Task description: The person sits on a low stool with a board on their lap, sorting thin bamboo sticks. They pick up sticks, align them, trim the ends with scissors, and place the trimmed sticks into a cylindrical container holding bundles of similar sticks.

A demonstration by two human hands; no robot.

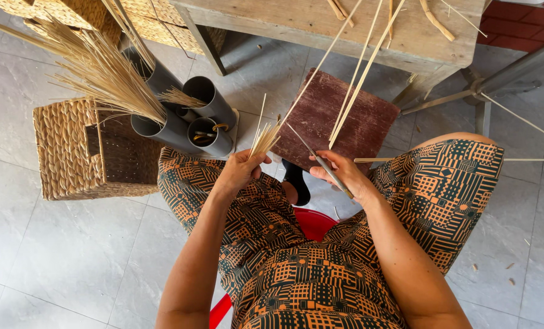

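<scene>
Dark red square wooden stool (339,116): stands on the floor before the seated person's knees. Cluster of grey plastic tubes (190,119) holding straw, left of stool; woven rectangular basket (71,152) further left; rough wooden table (345,27) behind stool.

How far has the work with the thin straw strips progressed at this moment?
Done: a finished-looking square woven straw basket stands on the floor. In hand: the left hand pinches a small bundle of pale straw strips; the right hand holds a thin knife-like metal blade against long pale strips. Left: many uncut straw stalks wait in grey plastic tubes.
</scene>
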